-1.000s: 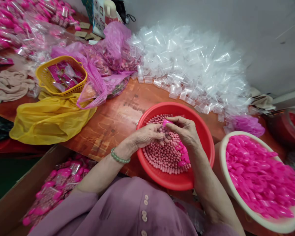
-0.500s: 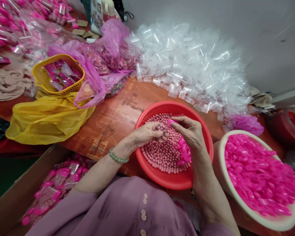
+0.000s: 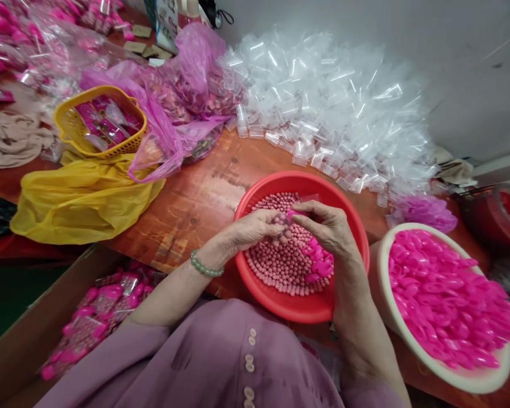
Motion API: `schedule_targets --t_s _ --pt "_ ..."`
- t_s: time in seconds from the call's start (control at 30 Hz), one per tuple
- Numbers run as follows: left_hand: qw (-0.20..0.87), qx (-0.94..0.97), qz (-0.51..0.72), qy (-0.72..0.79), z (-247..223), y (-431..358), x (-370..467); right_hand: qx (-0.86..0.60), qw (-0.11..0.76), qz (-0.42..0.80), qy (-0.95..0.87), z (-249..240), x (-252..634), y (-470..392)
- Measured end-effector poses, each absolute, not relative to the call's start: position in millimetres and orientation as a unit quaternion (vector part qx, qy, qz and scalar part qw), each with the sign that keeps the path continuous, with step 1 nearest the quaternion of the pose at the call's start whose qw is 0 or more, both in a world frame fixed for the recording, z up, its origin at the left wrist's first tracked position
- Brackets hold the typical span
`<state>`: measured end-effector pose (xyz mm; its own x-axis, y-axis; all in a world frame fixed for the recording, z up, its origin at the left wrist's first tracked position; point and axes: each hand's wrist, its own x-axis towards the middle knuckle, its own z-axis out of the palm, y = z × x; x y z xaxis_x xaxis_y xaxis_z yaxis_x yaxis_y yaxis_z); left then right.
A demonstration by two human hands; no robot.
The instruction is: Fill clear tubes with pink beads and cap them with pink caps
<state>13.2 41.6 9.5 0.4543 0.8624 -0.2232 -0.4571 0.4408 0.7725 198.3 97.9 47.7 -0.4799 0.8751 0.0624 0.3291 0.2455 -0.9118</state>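
Both my hands are over a red basin (image 3: 259, 184) filled with pink beads (image 3: 276, 269). In my left hand (image 3: 261, 228) is a small clear tube (image 3: 283, 222) with pink beads inside, partly covered by the fingers. My right hand (image 3: 325, 224) pinches a bright pink plastic cap (image 3: 290, 215) at the mouth of that tube. Whether the cap is seated cannot be made out. A few more pink plastic pieces (image 3: 318, 260) lie on the beads below my right hand.
A cream tub (image 3: 385, 266) of pink plastic pieces stands at right. Clear tubes (image 3: 323, 107) are heaped along the wall. On the left are a yellow basket (image 3: 74, 127), a yellow bag (image 3: 80, 198) and a purple bag (image 3: 165, 141). Filled tubes (image 3: 97, 317) lie in a box below.
My right hand has brought the pink cap slightly left and down, from just off the tube to its mouth. My left hand stays in place with the tube.
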Motion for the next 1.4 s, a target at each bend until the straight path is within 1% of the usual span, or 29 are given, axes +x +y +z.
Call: schedule_targets --t_s 0.13,0.2,0.4,0.57,0.7,0.83,1.03,1.2,1.4 --pt "0.796 0.297 0.43 0.304 9 42 12 -0.433 0.295 0.398 -0.753 46 209 99" --pt "0.8 0.292 0.43 0.299 9 42 13 -0.453 0.304 0.39 -0.742 43 210 99" --pt "0.783 0.32 0.443 0.296 9 40 13 -0.463 0.396 0.464 -0.643 42 195 87" --pt "0.756 0.345 0.497 0.251 11 39 12 -0.442 0.453 0.457 -0.625 45 184 78" --pt "0.726 0.344 0.517 0.296 11 41 16 -0.434 0.481 0.437 -0.624 41 182 77" --pt "0.695 0.349 0.521 0.35 11 44 21 -0.438 0.477 0.408 -0.643 39 183 77" --pt "0.714 0.356 0.504 0.332 13 43 20 -0.423 0.472 0.415 -0.652 37 183 78" --pt "0.721 0.368 0.502 0.304 11 43 20 -0.395 0.5 0.424 -0.643 35 178 80" --pt "0.717 0.403 0.469 0.323 6 45 21 -0.398 0.475 0.428 -0.658 34 176 80"
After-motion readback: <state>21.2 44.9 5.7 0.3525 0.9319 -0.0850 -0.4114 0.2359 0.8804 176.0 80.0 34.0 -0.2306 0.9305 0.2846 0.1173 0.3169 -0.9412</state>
